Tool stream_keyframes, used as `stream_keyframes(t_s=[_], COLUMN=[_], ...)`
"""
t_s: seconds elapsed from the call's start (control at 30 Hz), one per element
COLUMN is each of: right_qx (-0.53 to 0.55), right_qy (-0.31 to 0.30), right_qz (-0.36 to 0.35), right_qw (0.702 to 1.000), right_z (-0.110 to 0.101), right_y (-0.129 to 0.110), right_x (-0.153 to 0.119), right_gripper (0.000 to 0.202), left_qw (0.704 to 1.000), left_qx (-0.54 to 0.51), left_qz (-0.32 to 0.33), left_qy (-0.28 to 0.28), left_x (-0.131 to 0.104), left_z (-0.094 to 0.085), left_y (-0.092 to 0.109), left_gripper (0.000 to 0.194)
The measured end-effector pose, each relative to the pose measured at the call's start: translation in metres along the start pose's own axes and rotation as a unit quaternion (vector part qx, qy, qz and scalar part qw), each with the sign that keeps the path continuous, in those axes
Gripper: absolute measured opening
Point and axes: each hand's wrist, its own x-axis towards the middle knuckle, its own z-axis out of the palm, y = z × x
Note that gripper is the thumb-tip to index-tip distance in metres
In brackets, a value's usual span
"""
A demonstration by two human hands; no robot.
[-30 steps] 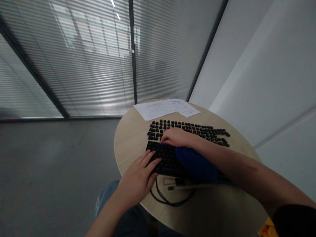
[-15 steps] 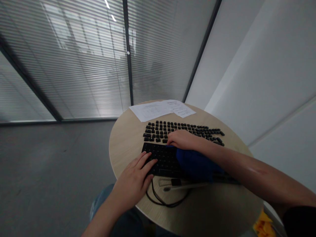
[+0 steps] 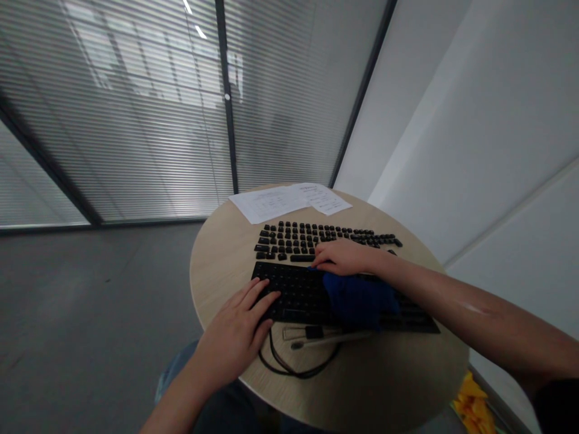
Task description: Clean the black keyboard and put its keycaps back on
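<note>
The blue cloth (image 3: pixel 359 298) lay bunched on the right half of the black keyboard frame (image 3: pixel 294 292), just below the right hand (image 3: pixel 341 256) in the frame, and touching it. That hand's grip was closed on the cloth's upper left edge, fingers curled down over the fabric near the frame's far rim. The keyboard frame's long axis ran from the center of the frame toward the lower right, so the uncovered stretch lay to the left of the cloth, toward the left hand (image 3: pixel 237 325).

The left hand rested flat on the frame's near left corner with fingers spread; its grip was open, pressing rather than holding anything. Of the 2 hands, the right was plainly nearer the cloth, the left well apart from it.

The cloth looked dark blue, soft and crumpled into a low mound. The frame looked stripped, showing a grid of bare sockets. Loose black keycaps (image 3: pixel 312 238) sat in rows just above it on the round wooden counter (image 3: pixel 217 265). A black cable (image 3: pixel 294 367) looped below the frame beside a thin tool (image 3: pixel 325 342). 2 paper sheets (image 3: pixel 280 201) lay at the counter's far edge.
</note>
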Motion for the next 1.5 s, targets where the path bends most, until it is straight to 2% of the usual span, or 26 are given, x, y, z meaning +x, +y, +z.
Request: stream_keyframes(t_s=[0.13,0.37,0.67,0.8,1.0,1.3,1.5], right_qx=[0.014,-0.026,-0.060,-0.044,-0.020,-0.100,-0.123], right_qy=[-0.010,-0.020,-0.017,0.002,-0.006,-0.025,-0.028], right_qz=[-0.018,-0.035,-0.025,-0.011,0.008,0.089,0.113], right_qw=[1.000,0.999,0.998,0.999,1.000,0.991,0.985], right_z=[-0.001,0.000,0.002,0.007,0.009,0.016,0.023], right_y=[0.006,0.016,0.021,0.026,0.038,0.051,0.059], right_x=[-0.007,-0.012,-0.051,-0.056,-0.062,-0.110,-0.143], right_gripper=[0.033,0.028,0.035,0.036,0.035,0.021,0.019], left_qw=[1.000,1.000,1.000,0.999,0.997,0.997,0.996], left_qx=[0.003,0.014,0.010,0.021,0.044,0.043,0.046], left_qz=[0.005,0.011,0.010,0.020,0.041,0.043,0.048], left_qy=[0.003,0.012,0.014,0.020,0.041,0.044,0.052], left_x=[0.001,0.001,0.001,0.002,0.003,0.003,0.005], left_z=[0.001,0.003,0.004,0.006,0.012,0.016,0.015], left_y=[-0.001,-0.003,-0.006,-0.010,-0.017,-0.021,-0.022], left_gripper=[0.045,0.045,0.047,0.049,0.050,0.051,0.050])
